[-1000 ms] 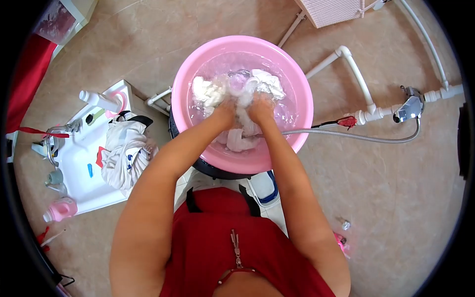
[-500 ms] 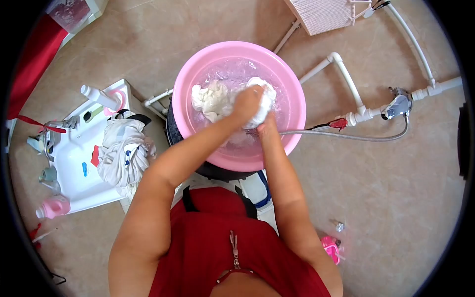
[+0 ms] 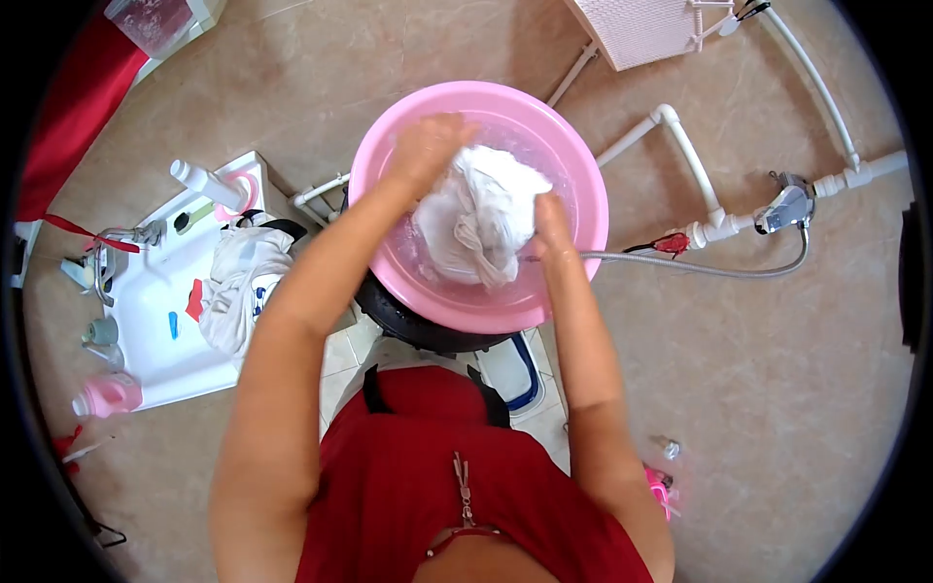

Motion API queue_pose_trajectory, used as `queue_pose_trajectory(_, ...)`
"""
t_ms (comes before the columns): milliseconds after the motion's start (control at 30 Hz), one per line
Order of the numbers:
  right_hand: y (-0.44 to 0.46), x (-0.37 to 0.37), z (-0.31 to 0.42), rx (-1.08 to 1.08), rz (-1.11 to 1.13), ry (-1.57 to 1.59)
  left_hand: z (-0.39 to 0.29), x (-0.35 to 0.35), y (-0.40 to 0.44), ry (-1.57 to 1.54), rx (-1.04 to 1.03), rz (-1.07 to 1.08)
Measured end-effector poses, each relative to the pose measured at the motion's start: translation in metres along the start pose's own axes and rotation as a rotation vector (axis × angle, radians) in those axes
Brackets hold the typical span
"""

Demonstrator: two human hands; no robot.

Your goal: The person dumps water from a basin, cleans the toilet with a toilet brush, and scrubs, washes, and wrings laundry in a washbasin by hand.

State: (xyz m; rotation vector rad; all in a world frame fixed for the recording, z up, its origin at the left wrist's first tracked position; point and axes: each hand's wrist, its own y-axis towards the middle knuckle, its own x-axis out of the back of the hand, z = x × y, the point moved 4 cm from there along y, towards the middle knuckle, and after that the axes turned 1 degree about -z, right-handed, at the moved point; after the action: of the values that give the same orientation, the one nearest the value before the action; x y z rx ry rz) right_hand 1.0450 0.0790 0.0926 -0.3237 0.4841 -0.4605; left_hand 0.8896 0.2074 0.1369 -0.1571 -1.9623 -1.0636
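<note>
A pink basin [image 3: 374, 126] holds water and a wet, bunched white cloth [image 3: 491, 209]. My left hand [image 3: 430, 151] is over the basin's upper left part, just beside the cloth. Its fingers point right and are smeared by motion, so their closure is unclear. On the right side of the basin, my right hand [image 3: 551, 222] grips the edge of the cloth with fingers bent. A grey flexible hose [image 3: 700, 264] reaches the basin near my right wrist; its end is hidden.
At left, a white sink [image 3: 151, 360] holds a heap of pale clothes [image 3: 243, 277]. A white bottle [image 3: 199, 182] and a pink jug [image 3: 109, 394] stand along it. White pipes [image 3: 685, 165] run along the wall at right. A dark tub [image 3: 428, 325] sits beneath the basin.
My hands have moved apart, the left going up and left, the right slightly right. The cloth, bunched between them before, now spreads wider across the middle of the basin.
</note>
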Motion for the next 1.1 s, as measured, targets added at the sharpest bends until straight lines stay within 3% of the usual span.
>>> queue_pose_trajectory(100,0.043,0.054,0.016,0.130,-0.102,-0.112,0.050,0.018,-0.006,0.140,0.253,0.093)
queue_pose_trajectory(200,0.053,0.068,0.024,0.048,-0.236,-0.324,0.079,0.015,-0.017,0.180,0.421,0.132)
queue_pose_trajectory(233,0.052,0.062,0.022,0.083,-0.265,-0.411,0.080,0.016,-0.020,0.204,0.313,0.076)
queue_pose_trajectory(333,0.038,0.038,0.010,0.691,-0.550,-1.464,0.049,0.008,-0.034,0.170,-0.027,0.072)
queue_pose_trajectory(367,0.025,0.023,0.004,0.895,-0.625,-1.487,0.039,-0.007,-0.039,0.085,-0.004,0.275)
queue_pose_trajectory(400,0.025,0.011,-0.006,0.696,-0.490,-1.480,0.028,-0.024,-0.047,-0.001,0.020,0.478)
queue_pose_trajectory(467,0.028,-0.003,-0.030,0.299,-0.226,-1.432,0.015,-0.059,-0.073,-0.333,0.116,0.646)
queue_pose_trajectory(567,0.046,0.007,-0.058,0.211,-0.168,-1.355,0.010,-0.102,-0.089,-0.255,0.146,0.684)
queue_pose_trajectory(667,0.085,0.045,-0.094,0.385,-0.195,-1.389,0.006,-0.124,-0.092,-0.195,0.244,0.860)
queue_pose_trajectory(767,0.080,0.047,-0.081,0.047,-0.200,-1.626,-0.006,-0.117,-0.084,-0.223,0.337,0.869)
queue_pose_trajectory(867,0.066,0.052,-0.057,0.055,0.100,-0.841,0.007,-0.140,-0.088,-0.702,0.749,0.727)
queue_pose_trajectory(900,0.043,0.035,-0.023,0.204,0.047,-0.932,0.003,-0.133,-0.083,-0.817,0.791,0.616)
queue_pose_trajectory(967,0.031,0.026,0.014,0.180,0.173,-0.680,0.000,-0.137,-0.081,-1.077,0.865,0.537)
queue_pose_trajectory(1033,0.015,0.013,0.064,0.287,0.208,-0.671,-0.005,-0.130,-0.071,-1.265,0.935,0.430)
queue_pose_trajectory(1100,-0.012,0.000,0.117,0.343,0.116,-0.572,0.000,-0.124,-0.060,-1.456,1.050,0.301)
